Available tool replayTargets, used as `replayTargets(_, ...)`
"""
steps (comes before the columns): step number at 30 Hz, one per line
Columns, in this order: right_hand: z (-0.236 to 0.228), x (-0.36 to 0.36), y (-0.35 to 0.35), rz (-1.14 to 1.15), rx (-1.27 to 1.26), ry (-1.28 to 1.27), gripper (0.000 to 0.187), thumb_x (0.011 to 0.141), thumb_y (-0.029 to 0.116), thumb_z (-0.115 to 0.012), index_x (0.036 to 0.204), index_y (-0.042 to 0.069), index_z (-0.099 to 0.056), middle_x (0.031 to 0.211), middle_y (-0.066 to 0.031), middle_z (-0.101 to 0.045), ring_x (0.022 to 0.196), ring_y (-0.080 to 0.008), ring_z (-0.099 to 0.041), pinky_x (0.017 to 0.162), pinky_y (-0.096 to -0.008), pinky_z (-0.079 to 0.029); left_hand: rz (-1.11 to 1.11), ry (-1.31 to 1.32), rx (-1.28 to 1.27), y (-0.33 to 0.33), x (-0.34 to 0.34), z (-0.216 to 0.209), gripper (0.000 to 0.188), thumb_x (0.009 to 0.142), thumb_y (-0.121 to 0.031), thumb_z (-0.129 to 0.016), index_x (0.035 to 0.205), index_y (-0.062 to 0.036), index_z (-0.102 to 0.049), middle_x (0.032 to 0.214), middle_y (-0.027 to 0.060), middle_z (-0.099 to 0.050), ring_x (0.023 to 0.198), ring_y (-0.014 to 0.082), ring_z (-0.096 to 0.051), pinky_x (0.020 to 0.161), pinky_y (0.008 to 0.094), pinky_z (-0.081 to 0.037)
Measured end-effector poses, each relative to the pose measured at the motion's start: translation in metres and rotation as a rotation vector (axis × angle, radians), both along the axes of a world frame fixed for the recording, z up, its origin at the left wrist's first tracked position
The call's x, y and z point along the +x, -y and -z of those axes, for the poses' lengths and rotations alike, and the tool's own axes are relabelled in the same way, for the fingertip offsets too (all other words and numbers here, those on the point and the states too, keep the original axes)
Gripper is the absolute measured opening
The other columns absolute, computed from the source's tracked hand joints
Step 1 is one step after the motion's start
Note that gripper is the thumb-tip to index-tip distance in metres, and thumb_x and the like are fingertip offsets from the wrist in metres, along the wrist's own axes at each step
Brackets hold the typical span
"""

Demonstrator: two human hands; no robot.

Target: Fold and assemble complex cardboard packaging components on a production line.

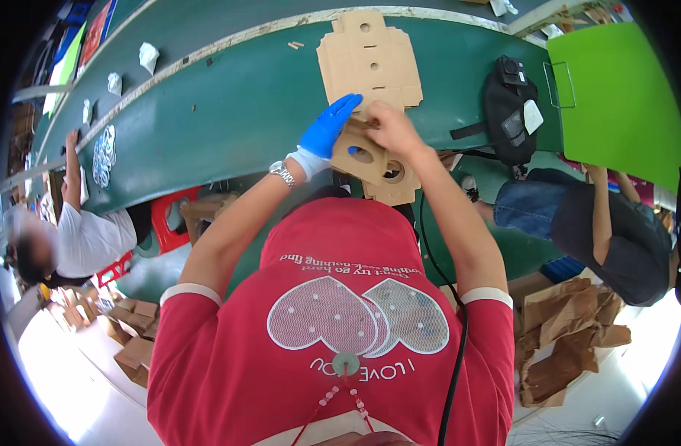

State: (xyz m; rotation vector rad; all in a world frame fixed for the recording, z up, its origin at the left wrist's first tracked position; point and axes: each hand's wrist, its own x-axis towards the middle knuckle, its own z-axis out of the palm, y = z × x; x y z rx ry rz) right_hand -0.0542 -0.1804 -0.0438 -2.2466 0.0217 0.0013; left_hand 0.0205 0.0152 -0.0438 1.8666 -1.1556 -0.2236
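Note:
A brown cardboard box blank [370, 70] with small round holes and slots lies on the green table in front of me. Its near part [390, 192] has larger oval cut-outs and hangs over the table's near edge. My left hand [327, 132], in a blue glove, grips the left side of the raised panel, fingers stretched along it. A patch of blue shows through one oval cut-out. My bare right hand [391, 128] is closed on a cardboard flap near the fold, its fingertips partly hidden.
On the green table [229, 89], a black bag [510, 111] lies to the right, near a bright green board [615, 97]. A black cable [459, 334] runs down my front. Co-workers sit at left [95, 238] and right [608, 223]. Crumpled brown paper [571, 327] lies at lower right.

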Motion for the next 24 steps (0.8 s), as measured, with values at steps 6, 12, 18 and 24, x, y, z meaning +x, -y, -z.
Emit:
replayTargets(6, -0.011, -0.012, 0.005, 0.256, 0.494, -0.177, 0.022, 0.093, 0.023, -0.056, 0.090, 0.005, -0.069, 0.088, -0.0131, -0.068, 0.091, -0.0292, -0.065, 0.081, -0.0342, -0.050, 0.089, 0.061, 0.199, -0.001, 0.024, 0.024, 0.045, 0.074, -0.022, -0.081, 0.112, -0.0095, -0.060, 0.111, 0.0118, -0.061, 0.098, 0.0329, -0.063, 0.083, 0.0395, -0.053)
replayTargets(12, -0.021, -0.054, -0.017, 0.257, 0.208, -0.033, 0.046, 0.078, 0.005, -0.065, 0.122, 0.005, -0.057, 0.124, -0.0115, -0.058, 0.119, -0.0288, -0.051, 0.102, -0.0366, -0.041, 0.025, 0.186, 0.236, 0.008, 0.022, 0.023, 0.038, 0.076, -0.026, -0.080, 0.105, -0.0101, -0.062, 0.096, 0.0115, -0.061, 0.086, 0.0347, -0.063, 0.072, 0.0411, -0.053)
replayTargets(18, -0.010, -0.030, -0.023, 0.276, -0.118, 0.193, 0.042, 0.062, -0.003, -0.073, 0.100, 0.003, -0.056, 0.101, -0.0151, -0.059, 0.098, -0.0375, -0.052, 0.084, -0.0437, -0.045, 0.008, 0.136, 0.362, 0.014, 0.019, 0.014, 0.033, 0.077, -0.023, -0.077, 0.104, -0.0123, -0.062, 0.097, 0.0110, -0.062, 0.089, 0.0342, -0.064, 0.074, 0.0409, -0.053)
replayTargets(24, -0.018, -0.023, -0.022, 0.243, -0.047, 0.219, 0.028, 0.070, 0.001, -0.070, 0.096, 0.002, -0.060, 0.094, -0.0158, -0.064, 0.093, -0.0369, -0.058, 0.080, -0.0416, -0.048, -0.170, 0.019, 0.326, 0.005, 0.005, 0.018, 0.044, 0.079, -0.021, -0.077, 0.119, -0.0118, -0.060, 0.112, 0.0132, -0.062, 0.095, 0.0321, -0.065, 0.082, 0.0403, -0.053)
